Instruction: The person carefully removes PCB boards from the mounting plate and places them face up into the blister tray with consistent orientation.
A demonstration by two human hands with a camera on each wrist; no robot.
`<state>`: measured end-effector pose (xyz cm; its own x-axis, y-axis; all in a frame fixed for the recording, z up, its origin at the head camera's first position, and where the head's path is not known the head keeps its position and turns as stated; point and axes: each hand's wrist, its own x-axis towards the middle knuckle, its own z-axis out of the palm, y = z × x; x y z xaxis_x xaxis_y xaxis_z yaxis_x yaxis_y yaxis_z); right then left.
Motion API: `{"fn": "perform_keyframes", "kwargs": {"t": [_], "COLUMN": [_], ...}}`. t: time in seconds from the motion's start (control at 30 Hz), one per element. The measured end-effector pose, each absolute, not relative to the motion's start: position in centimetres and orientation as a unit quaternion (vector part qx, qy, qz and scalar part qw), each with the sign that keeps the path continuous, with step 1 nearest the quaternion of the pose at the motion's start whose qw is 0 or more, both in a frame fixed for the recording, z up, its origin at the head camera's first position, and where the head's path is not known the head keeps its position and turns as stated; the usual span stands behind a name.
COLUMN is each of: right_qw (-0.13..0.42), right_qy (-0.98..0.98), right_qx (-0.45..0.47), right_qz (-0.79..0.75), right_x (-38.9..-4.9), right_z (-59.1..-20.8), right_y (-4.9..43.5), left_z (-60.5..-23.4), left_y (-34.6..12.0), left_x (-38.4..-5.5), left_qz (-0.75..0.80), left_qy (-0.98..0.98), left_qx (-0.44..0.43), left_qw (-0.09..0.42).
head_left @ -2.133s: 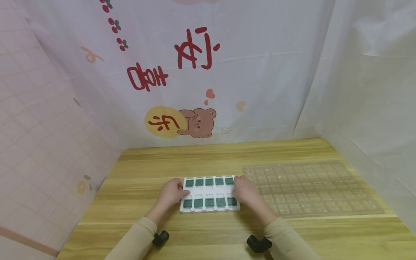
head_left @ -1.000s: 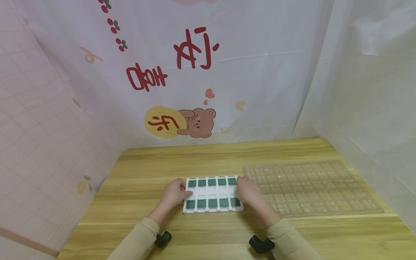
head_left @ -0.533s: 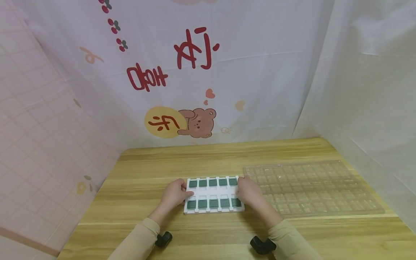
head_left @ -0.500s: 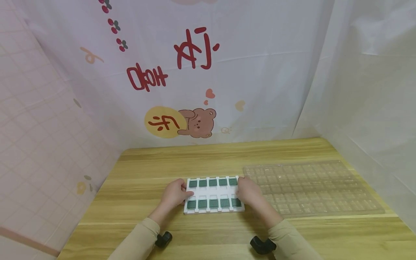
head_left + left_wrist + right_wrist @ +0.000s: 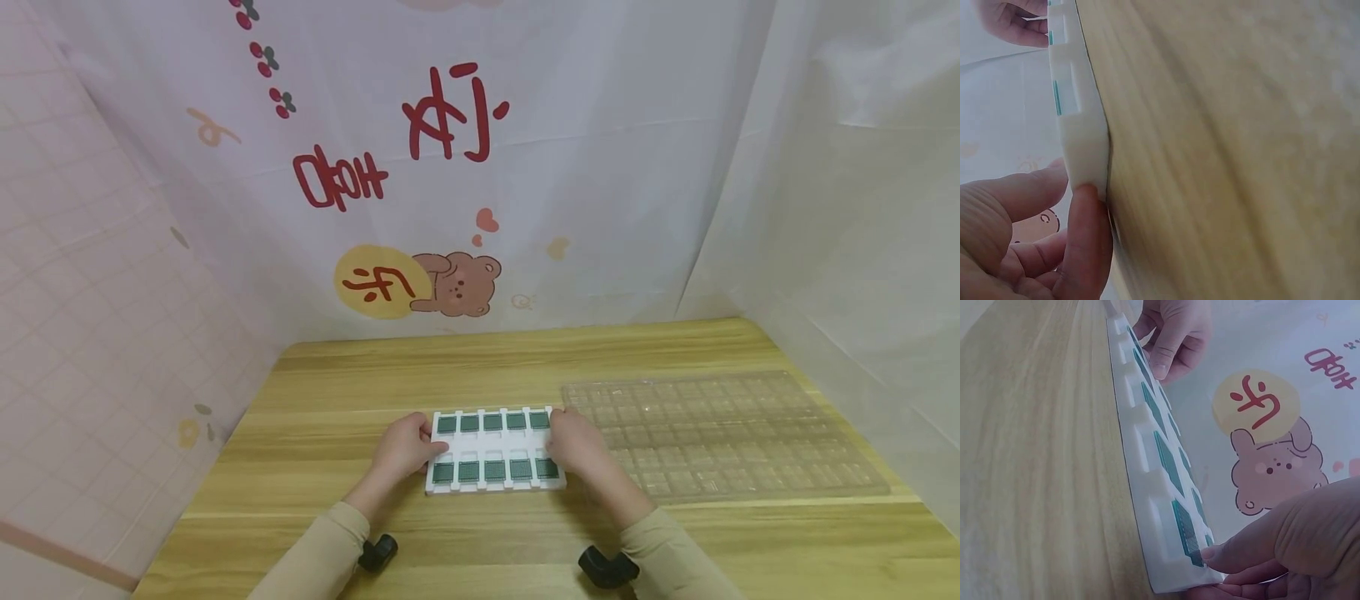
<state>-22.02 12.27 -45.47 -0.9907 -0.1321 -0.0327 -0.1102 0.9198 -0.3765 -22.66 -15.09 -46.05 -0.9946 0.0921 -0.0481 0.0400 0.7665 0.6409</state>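
A white foam tray point(image 5: 491, 444) lies at the middle of the table, between the hands. Two rows of small green circuit boards point(image 5: 494, 472) fill its pockets. My left hand point(image 5: 403, 443) grips the left edge, its thumb on the upper face. At the opposite end my right hand point(image 5: 579, 443) pinches the right edge, and the right wrist view has that thumb over the corner by a green board point(image 5: 1186, 532). Seen side-on in the left wrist view, the tray point(image 5: 1085, 150) is low against the wood; whether its whole underside touches cannot be told.
A large clear plastic tray point(image 5: 720, 433) with many compartments lies on the right of the wooden table point(image 5: 375, 375), just beyond my right hand. Printed white cloth point(image 5: 600, 208) encloses the back and sides. Black wrist mounts point(image 5: 607, 568) sit under the forearms.
Over about two seconds, both hands and the white foam tray have shifted slightly to the right. In the last half second they hold almost still, with the same grip.
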Motion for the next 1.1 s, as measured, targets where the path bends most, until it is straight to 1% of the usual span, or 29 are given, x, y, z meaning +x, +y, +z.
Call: {"fn": "perform_keyframes", "kwargs": {"t": [0.13,0.37,0.6,0.9,1.1], "right_qw": [0.031,0.043,0.035,0.000,-0.021], "right_qy": [0.979,0.975,0.959,0.935,0.926], "right_qx": [-0.064,-0.076,-0.103,-0.200,-0.251], "right_qz": [-0.190,-0.202,-0.263,-0.293,-0.281], "right_x": [-22.1,-21.6,-21.4,-22.7,-23.8], "right_z": [-45.5,-44.4,-42.8,-43.3,-43.5], "right_y": [12.3,12.9,13.7,13.8,13.0], "left_z": [-46.0,-45.3,-44.3,-43.1,-43.0], "left_y": [-15.2,-15.9,-17.0,-17.6,-17.7], "left_x": [-22.8,-22.9,-23.4,-24.2,-24.6], "left_qz": [0.345,0.366,0.357,0.358,0.350], "left_qy": [0.937,0.926,0.929,0.927,0.928], "left_qx": [0.034,0.041,0.077,0.103,0.101], "left_qw": [0.044,0.077,0.054,0.046,0.083]}}
